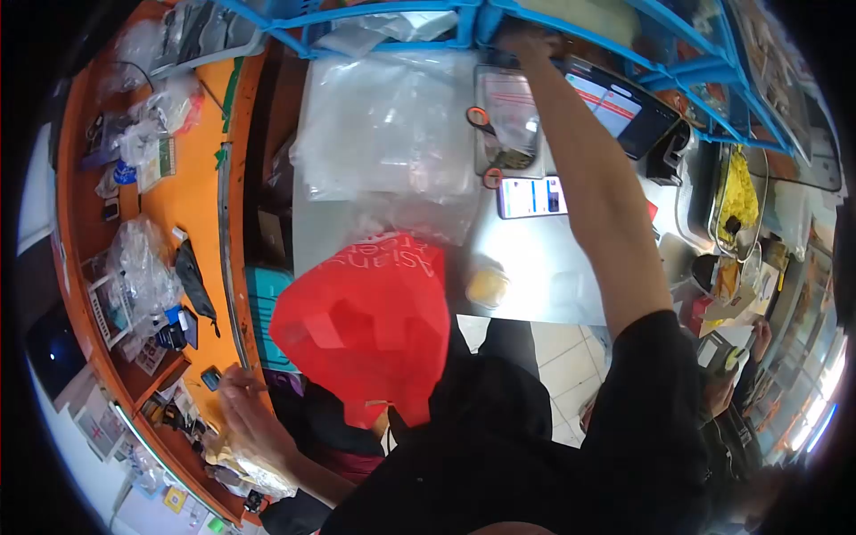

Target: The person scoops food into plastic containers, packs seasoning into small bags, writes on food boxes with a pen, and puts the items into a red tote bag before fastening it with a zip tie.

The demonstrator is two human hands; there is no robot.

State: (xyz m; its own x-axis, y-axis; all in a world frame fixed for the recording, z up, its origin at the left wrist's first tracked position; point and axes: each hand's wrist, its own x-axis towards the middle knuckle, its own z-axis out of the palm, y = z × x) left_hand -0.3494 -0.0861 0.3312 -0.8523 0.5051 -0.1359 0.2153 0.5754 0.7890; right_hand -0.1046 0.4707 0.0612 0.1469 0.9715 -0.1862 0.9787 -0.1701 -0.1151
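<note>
My right hand (532, 43) reaches up to the lower bar of the blue rack (664, 69). Its fingers are in shadow and partly hidden. Down at the left, my left hand (245, 406) hovers near the edge of the orange shelf (192, 227), fingers loosely stretched and nothing visible in them. Between the two arms, a full red plastic bag (366, 330) with white lettering stands at the front edge of the grey table (553, 276); neither hand touches it. Beside the bag lies a small round yellowish item (488, 287).
Clear plastic bags (388, 125) lie stacked behind the red bag. Orange-handled scissors (480, 118), a phone (532, 197) and a tablet (615, 107) are near my right forearm. A wire-handled tray of yellow food (737, 201) stands right. Another person's hand (760, 339) holds something at far right.
</note>
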